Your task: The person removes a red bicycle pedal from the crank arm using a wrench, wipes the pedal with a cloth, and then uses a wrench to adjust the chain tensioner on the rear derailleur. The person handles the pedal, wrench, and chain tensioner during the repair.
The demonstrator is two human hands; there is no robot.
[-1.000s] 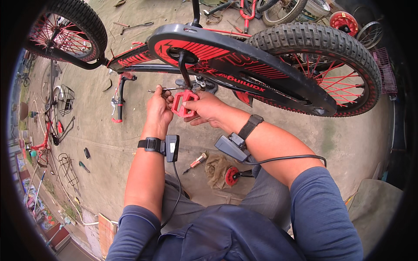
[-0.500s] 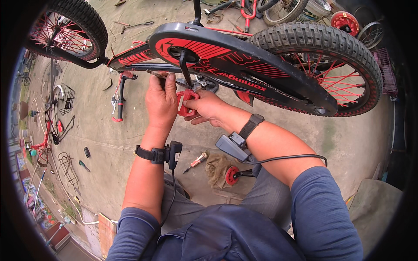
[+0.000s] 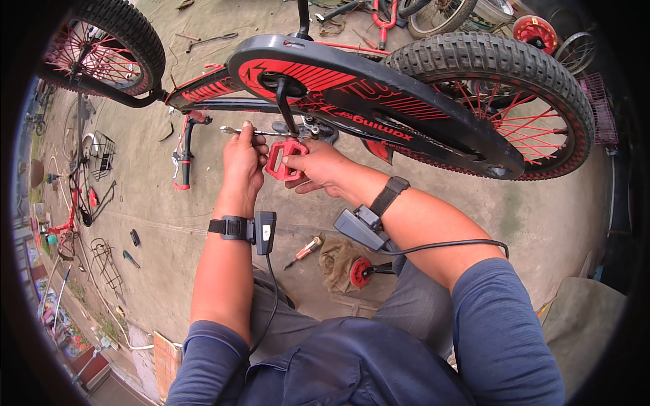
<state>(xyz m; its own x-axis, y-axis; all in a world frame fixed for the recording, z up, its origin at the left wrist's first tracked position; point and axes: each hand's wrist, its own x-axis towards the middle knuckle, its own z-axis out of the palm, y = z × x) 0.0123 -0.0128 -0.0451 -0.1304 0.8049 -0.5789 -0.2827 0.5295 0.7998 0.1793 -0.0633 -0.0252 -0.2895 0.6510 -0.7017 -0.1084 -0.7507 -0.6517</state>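
The left hand (image 3: 244, 161) is pinching a spanner (image 3: 232, 130) while the right hand (image 3: 326, 166) is gripping the red pedal (image 3: 291, 147) at the end of the crank arm (image 3: 284, 108), so both are apparently tightening or loosening it, the next turn calling for a steady pedal.

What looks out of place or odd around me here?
The bicycle appears upside down, its handlebar low against the ground and its wheels raised. Also, a screwdriver and a red training wheel lie underfoot near the brown cloth. I see no spill.
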